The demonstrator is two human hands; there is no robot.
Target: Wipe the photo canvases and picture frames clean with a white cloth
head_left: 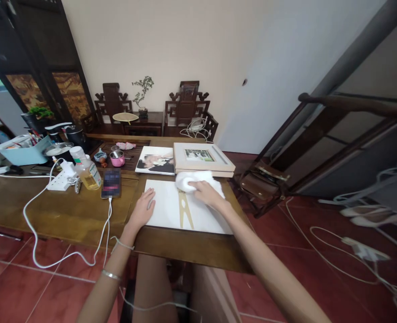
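Note:
A white board [171, 215] with a tan clothes-peg shape [185, 211] on it lies flat at the near edge of the wooden table [67, 215]. My left hand [143, 208] rests flat on the board's left edge, fingers stretched out. On the board's far part my right hand [205, 192] presses a white cloth [189, 179], fingers closed over it.
Behind the board lie a framed photo [201, 157] and a photo print [156, 160]. To the left stand a phone [111, 183] on a white cable, a bottle [88, 170], a power strip [59, 181], a pink cup [117, 158]. Cables trail over the red floor at right.

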